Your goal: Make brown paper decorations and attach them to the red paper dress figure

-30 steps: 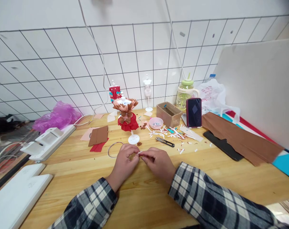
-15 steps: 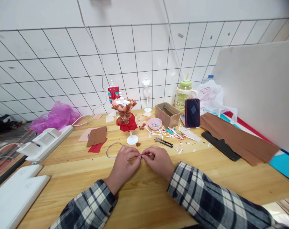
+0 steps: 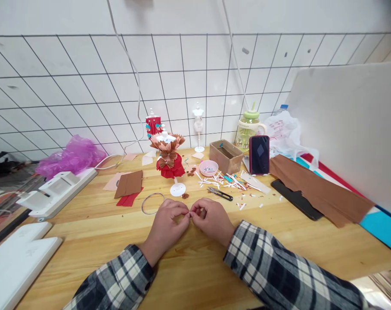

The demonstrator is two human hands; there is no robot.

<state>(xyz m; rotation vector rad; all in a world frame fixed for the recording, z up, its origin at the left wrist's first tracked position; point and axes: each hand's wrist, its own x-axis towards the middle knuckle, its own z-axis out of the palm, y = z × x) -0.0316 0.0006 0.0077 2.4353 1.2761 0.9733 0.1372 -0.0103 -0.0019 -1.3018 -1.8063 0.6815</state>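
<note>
My left hand (image 3: 169, 224) and my right hand (image 3: 211, 219) rest on the wooden table (image 3: 198, 267), fingertips pinched together around a tiny white piece (image 3: 190, 213) held between them. Both hands are closed in a pinch. A thin metal ring (image 3: 152, 203) lies just left of my left hand. Behind the hands stands a small mannequin stand dressed in red and brown folded paper (image 3: 169, 161). Small black snips (image 3: 219, 193) lie to the right among white paper scraps (image 3: 228, 181).
A pink dish (image 3: 208, 167), cardboard box (image 3: 227, 155), upright phone (image 3: 259, 154), green bottle (image 3: 249, 128), brown paper sheet (image 3: 314, 189), black slab (image 3: 295, 199). At left: white devices (image 3: 53, 191), purple bag (image 3: 72, 156), brown and red paper pieces (image 3: 128, 185). Two more mannequin stands (image 3: 198, 125) by the tiled wall.
My fingertips have drawn closer together, and the white piece shows less between them. The view has shifted slightly; the hands stay in the same place on the table.
</note>
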